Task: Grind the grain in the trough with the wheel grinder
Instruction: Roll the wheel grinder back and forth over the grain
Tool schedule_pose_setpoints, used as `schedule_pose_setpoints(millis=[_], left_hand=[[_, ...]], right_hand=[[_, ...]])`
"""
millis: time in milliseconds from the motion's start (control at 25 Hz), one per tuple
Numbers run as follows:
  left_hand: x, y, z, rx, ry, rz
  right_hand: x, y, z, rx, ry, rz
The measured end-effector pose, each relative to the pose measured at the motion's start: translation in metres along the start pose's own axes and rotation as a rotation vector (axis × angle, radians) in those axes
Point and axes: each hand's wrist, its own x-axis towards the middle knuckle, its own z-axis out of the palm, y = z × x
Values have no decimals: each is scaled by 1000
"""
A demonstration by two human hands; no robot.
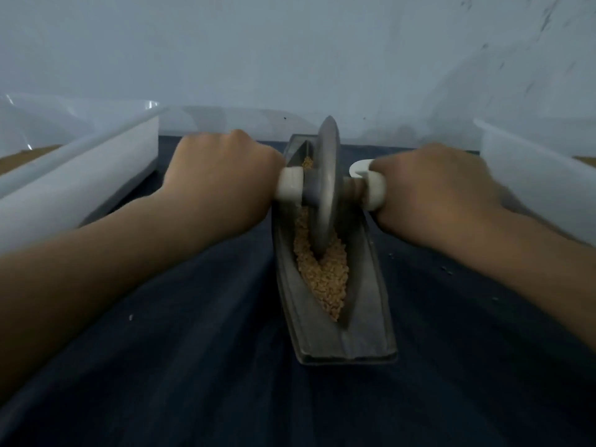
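A long grey boat-shaped trough point(367, 304) lies lengthwise on a dark cloth, running away from me. Tan grain point(325, 279) fills its groove, mostly in the near half. The grey wheel grinder point(326, 188) stands upright in the groove toward the far end, its rim sunk into the grain. A pale handle sticks out on each side of the wheel. My left hand point(219, 179) grips the left handle point(290, 188). My right hand point(432, 191) grips the right handle point(375, 190). The fingers of both hands are hidden under the knuckles.
A translucent white plastic bin point(74, 175) stands at the left and another white bin point(535, 175) at the right, both close to my forearms. A pale wall rises just behind the trough. The dark cloth point(193, 366) covers the surface toward me.
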Motion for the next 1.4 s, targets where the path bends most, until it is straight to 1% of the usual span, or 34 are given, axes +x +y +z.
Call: schedule_pose_setpoints(millis=[120, 160, 200, 240, 320, 400, 440, 480, 560, 600, 640, 680, 720, 760, 800, 840, 880, 920, 960, 1040, 1120, 1200, 1280, 1320, 1360, 1400], left_hand=[[38, 5, 7, -23, -76, -99], [45, 5, 8, -37, -106, -109], [43, 3, 8, -57, -146, -93], [34, 0, 6, -87, -164, -55], [1, -9, 3, -155, -148, 33], [-24, -13, -4, -132, -64, 91], [-22, -14, -5, -86, -23, 77], [-16, -12, -3, -40, 12, 62], [3, 1, 3, 17, -54, -42], [20, 5, 6, -16, -101, -110], [33, 7, 5, -61, -146, -151], [42, 5, 6, -93, -192, -177], [43, 3, 4, -119, -228, -176], [33, 1, 1, -134, -245, -133], [17, -2, -2, -145, -221, -81], [-2, -3, -2, -146, -137, -29], [-18, -3, -7, -126, -67, 18], [-25, -3, -11, -121, -38, 31], [-20, -4, -12, -101, -33, 25], [-8, -1, -4, -75, -88, -38], [17, 4, 6, -86, -147, -129], [35, 7, 5, -96, -194, -146], [26, 5, -3, -113, -202, -76], [10, 1, -6, -132, -184, -27], [-8, -2, -6, -157, -139, 20], [-23, -4, -9, -148, -99, 65]], right_hand=[[39, -10, 7, 137, -160, 118], [47, -10, 5, 159, -196, 127], [47, -9, 1, 154, -219, 94], [38, -5, -3, 131, -205, 35], [7, 2, -10, 35, -48, -107], [-23, 7, -13, 17, 110, -116], [-24, 9, -11, 51, 121, -92], [-19, 7, -7, 81, 78, -59], [6, -4, 1, 78, -44, 40], [24, -9, 3, 92, -113, 94], [39, -11, 2, 113, -147, 123], [50, -13, -1, 134, -188, 129], [53, -11, -4, 125, -220, 95], [44, -6, -9, 115, -230, 37], [27, -2, -12, 102, -193, -36], [8, 2, -14, 80, -102, -98], [-11, 2, -18, 71, -8, -104], [-20, 3, -20, 68, 77, -102], [-16, 2, -21, 40, 71, -100], [3, -5, -12, -17, -31, -32], [31, -15, -3, 69, -140, 64], [46, -16, -5, 127, -217, 96], [33, -7, -12, 133, -260, 30], [19, -2, -15, 104, -221, -39], [2, 2, -17, 38, -108, -115], [-13, 4, -19, -20, -3, -138]])
